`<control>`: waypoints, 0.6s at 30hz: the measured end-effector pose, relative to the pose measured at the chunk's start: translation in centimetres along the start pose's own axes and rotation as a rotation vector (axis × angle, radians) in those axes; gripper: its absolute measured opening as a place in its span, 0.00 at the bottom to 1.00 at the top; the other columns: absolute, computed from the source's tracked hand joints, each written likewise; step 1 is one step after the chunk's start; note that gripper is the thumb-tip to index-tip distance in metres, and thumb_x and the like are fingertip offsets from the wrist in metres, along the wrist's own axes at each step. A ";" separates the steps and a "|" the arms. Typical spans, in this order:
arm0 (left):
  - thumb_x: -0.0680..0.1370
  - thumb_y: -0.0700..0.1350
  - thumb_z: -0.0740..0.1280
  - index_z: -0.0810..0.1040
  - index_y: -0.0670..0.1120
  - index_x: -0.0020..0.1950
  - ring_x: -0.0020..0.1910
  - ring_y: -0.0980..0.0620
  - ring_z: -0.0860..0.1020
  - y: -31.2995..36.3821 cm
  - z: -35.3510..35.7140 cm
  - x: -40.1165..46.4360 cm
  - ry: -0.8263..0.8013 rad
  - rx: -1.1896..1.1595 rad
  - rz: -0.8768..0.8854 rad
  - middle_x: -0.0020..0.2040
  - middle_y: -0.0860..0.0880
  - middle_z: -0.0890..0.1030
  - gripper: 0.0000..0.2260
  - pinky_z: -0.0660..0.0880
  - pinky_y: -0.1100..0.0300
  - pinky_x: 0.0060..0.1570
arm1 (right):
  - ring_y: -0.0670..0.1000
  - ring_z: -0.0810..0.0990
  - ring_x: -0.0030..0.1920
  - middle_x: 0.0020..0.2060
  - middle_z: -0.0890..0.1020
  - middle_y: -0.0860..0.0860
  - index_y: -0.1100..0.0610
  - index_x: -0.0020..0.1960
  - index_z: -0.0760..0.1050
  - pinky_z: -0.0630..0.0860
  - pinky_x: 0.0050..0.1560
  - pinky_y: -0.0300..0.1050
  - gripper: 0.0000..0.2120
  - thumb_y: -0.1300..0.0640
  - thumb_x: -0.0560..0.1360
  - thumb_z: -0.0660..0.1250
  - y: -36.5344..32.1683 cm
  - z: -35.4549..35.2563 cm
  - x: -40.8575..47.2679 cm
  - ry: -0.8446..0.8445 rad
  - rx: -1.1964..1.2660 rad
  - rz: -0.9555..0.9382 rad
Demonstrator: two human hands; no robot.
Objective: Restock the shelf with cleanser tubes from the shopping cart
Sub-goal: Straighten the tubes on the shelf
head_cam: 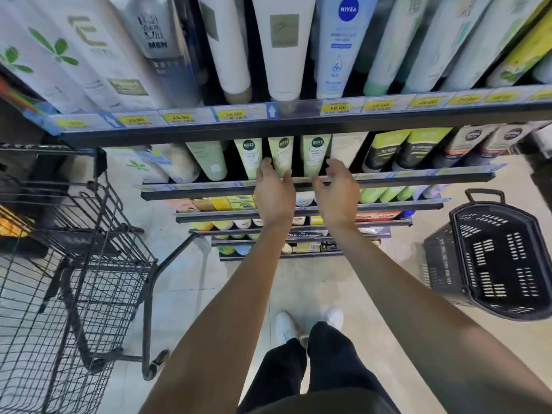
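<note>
Three pale green cleanser tubes stand cap-down on the second shelf (418,178): a left tube (250,155), a middle tube (281,153) and a right tube (316,153). My left hand (273,194) reaches to the shelf front, its fingertips touching the left and middle tubes' lower ends. My right hand (336,189) hovers beside it with loosely bent fingers, near the right tube's base, holding nothing. The black wire shopping cart (74,264) stands at my left; I see no tubes in its visible part.
An upper shelf (298,124) with price tags carries large white, blue and green tubes. Lower shelves hold boxes and bottles. A black plastic basket (493,258) sits on the floor at the right. My feet in white shoes stand on the pale tiled floor.
</note>
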State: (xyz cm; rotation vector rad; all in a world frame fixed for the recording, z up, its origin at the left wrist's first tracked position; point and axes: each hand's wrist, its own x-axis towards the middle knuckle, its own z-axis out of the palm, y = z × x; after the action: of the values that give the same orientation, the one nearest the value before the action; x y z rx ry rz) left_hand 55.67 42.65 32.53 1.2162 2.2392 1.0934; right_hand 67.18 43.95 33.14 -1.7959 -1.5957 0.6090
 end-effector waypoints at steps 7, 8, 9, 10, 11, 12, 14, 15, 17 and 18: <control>0.80 0.50 0.71 0.71 0.42 0.65 0.52 0.39 0.81 0.6 1.0 1.6 -0.034 0.023 -0.069 0.58 0.42 0.81 0.19 0.73 0.52 0.41 | 0.56 0.82 0.61 0.60 0.84 0.55 0.59 0.68 0.76 0.77 0.59 0.46 0.19 0.52 0.80 0.71 -0.7 0.6 0.8 0.014 0.011 -0.004; 0.80 0.50 0.71 0.71 0.42 0.63 0.51 0.40 0.82 0.5 1.1 1.8 -0.035 0.016 -0.079 0.56 0.42 0.81 0.18 0.72 0.52 0.40 | 0.56 0.83 0.61 0.59 0.85 0.55 0.59 0.67 0.76 0.77 0.58 0.47 0.19 0.52 0.80 0.71 -0.7 0.8 1.0 0.014 0.007 0.005; 0.80 0.50 0.72 0.71 0.42 0.61 0.49 0.40 0.81 0.5 1.3 1.9 -0.036 0.005 -0.090 0.55 0.42 0.82 0.18 0.72 0.52 0.39 | 0.56 0.83 0.60 0.58 0.85 0.55 0.58 0.67 0.76 0.78 0.57 0.47 0.19 0.51 0.80 0.71 -0.6 0.9 1.1 0.011 0.000 0.016; 0.80 0.51 0.72 0.71 0.42 0.60 0.48 0.40 0.81 0.4 1.3 2.1 -0.037 -0.002 -0.098 0.55 0.42 0.82 0.18 0.72 0.52 0.39 | 0.56 0.84 0.58 0.56 0.86 0.55 0.58 0.66 0.77 0.78 0.55 0.47 0.18 0.50 0.80 0.71 -0.6 1.1 1.3 0.008 -0.005 0.019; 0.80 0.51 0.72 0.71 0.42 0.60 0.48 0.40 0.81 0.2 1.4 2.2 -0.038 -0.001 -0.100 0.54 0.42 0.82 0.18 0.73 0.51 0.40 | 0.55 0.84 0.56 0.54 0.86 0.54 0.57 0.65 0.77 0.79 0.53 0.46 0.18 0.49 0.79 0.71 -0.6 1.2 1.4 0.008 -0.007 0.020; 0.80 0.51 0.72 0.71 0.42 0.60 0.49 0.39 0.82 0.1 1.5 2.2 -0.040 0.007 -0.095 0.54 0.42 0.82 0.18 0.76 0.49 0.41 | 0.54 0.85 0.55 0.53 0.87 0.53 0.56 0.64 0.78 0.79 0.52 0.45 0.17 0.49 0.79 0.71 -0.5 1.4 1.5 0.010 -0.005 0.017; 0.80 0.49 0.72 0.72 0.41 0.59 0.50 0.39 0.82 -0.2 1.7 2.1 -0.033 0.030 -0.066 0.54 0.42 0.82 0.16 0.77 0.48 0.44 | 0.53 0.85 0.53 0.51 0.87 0.52 0.56 0.63 0.78 0.80 0.51 0.46 0.17 0.48 0.79 0.71 -0.5 1.7 1.6 0.015 -0.003 0.015; 0.80 0.48 0.72 0.72 0.41 0.59 0.51 0.39 0.82 -0.3 1.7 2.0 -0.029 0.041 -0.046 0.54 0.42 0.82 0.15 0.76 0.49 0.45 | 0.53 0.85 0.52 0.50 0.87 0.52 0.56 0.63 0.78 0.82 0.51 0.47 0.17 0.48 0.78 0.72 -0.4 1.8 1.7 0.013 0.000 0.019; 0.80 0.47 0.71 0.73 0.41 0.59 0.51 0.40 0.82 -0.5 1.6 2.0 -0.035 0.054 -0.020 0.54 0.43 0.82 0.14 0.74 0.50 0.45 | 0.53 0.86 0.53 0.51 0.87 0.52 0.56 0.63 0.77 0.83 0.52 0.49 0.17 0.48 0.78 0.73 -0.4 2.0 1.8 0.009 0.019 0.029; 0.80 0.47 0.71 0.73 0.41 0.59 0.51 0.40 0.82 -0.6 1.5 2.1 -0.039 0.057 -0.016 0.54 0.43 0.82 0.14 0.74 0.50 0.45 | 0.54 0.86 0.54 0.52 0.87 0.52 0.56 0.63 0.77 0.83 0.53 0.50 0.17 0.49 0.78 0.73 -0.4 2.1 1.8 0.008 0.024 0.034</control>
State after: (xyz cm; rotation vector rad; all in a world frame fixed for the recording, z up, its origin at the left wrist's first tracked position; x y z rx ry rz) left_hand 55.13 44.86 31.19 1.2292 2.2607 0.9980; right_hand 65.70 46.11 32.13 -1.8089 -1.5484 0.6338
